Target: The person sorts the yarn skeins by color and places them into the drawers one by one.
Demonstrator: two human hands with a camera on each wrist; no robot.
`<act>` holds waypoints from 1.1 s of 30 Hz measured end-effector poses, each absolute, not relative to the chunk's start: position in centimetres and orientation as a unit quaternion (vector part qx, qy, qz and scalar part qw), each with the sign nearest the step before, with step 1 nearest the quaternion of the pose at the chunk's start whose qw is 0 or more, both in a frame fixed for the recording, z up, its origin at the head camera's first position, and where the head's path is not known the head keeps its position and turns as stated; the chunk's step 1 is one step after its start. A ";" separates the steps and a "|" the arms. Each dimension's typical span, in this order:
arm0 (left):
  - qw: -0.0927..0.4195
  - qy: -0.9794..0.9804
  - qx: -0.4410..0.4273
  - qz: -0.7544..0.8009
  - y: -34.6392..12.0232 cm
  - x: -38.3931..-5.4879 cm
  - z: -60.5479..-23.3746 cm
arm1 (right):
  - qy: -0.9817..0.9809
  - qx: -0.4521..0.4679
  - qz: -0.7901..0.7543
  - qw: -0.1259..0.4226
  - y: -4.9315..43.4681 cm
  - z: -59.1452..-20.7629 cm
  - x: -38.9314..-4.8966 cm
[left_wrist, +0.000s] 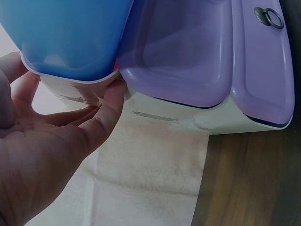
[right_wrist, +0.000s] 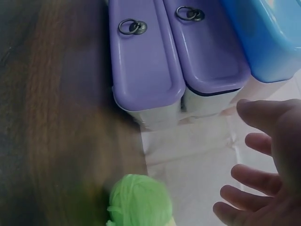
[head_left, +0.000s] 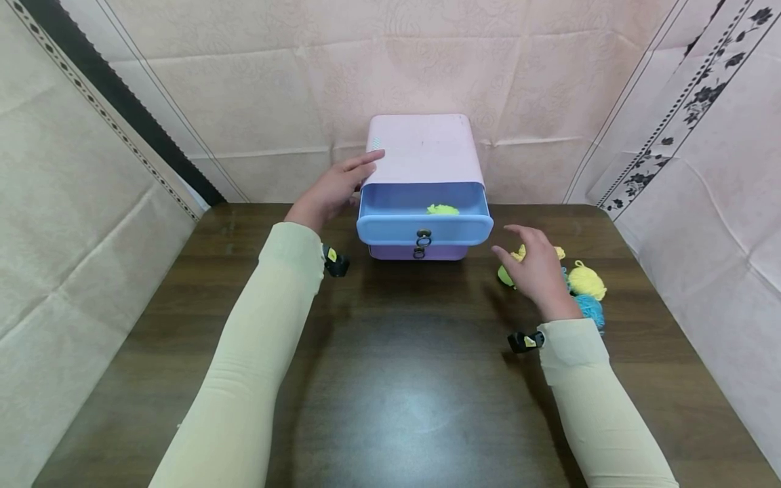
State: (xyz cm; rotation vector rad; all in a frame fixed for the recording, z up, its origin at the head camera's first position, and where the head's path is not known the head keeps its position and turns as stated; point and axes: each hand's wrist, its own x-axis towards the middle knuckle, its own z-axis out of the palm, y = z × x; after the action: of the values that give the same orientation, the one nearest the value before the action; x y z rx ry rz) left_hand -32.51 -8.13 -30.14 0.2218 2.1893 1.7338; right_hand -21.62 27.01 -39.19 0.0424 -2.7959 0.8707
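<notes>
A small drawer cabinet [head_left: 421, 149] with a white top stands at the back of the table. Its blue top drawer [head_left: 390, 232] is pulled out, and a bright green yarn piece [head_left: 443, 210] shows inside. My left hand [head_left: 334, 188] holds the cabinet's left side at the upper tier, fingers by the top edge and thumb lower, as the left wrist view shows. To the right of the cabinet, my right hand [head_left: 539, 271] hovers with fingers spread and nothing in them. Beside and under it lie a yellow yarn ball [head_left: 587, 281], a blue yarn ball [head_left: 590, 310] and a green yarn ball [right_wrist: 141, 202], partly hidden in the head view.
Below the blue drawer are purple drawers [right_wrist: 146, 70] with metal ring pulls [right_wrist: 133, 27]. The dark wooden table [head_left: 396, 379] extends toward me. Pale patterned cloth [head_left: 274, 102] hangs behind the cabinet and along both sides.
</notes>
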 end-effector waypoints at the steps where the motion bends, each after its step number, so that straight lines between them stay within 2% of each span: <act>1: 0.170 0.771 0.078 0.609 -8.1 -32.3 -29.9 | -0.950 0.014 0.294 0.102 27.0 -39.3 -21.6; 8: 0.175 0.775 0.074 0.603 -7.9 -31.0 -28.7 | -0.958 0.019 0.275 0.082 27.4 -40.0 -21.9; 18: 0.175 0.776 0.076 0.601 -7.9 -30.9 -28.7 | -0.966 0.012 0.256 0.031 27.8 -40.9 -22.1; 33: 0.175 0.779 0.076 0.597 -7.8 -31.0 -28.7 | -0.972 0.017 0.233 0.003 28.1 -42.4 -22.4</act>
State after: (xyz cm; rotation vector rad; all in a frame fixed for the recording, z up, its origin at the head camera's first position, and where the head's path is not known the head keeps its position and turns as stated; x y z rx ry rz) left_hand -30.99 -7.85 -28.68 0.2145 2.2086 1.6921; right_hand -22.41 28.14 -42.38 0.0542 -3.0479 0.7306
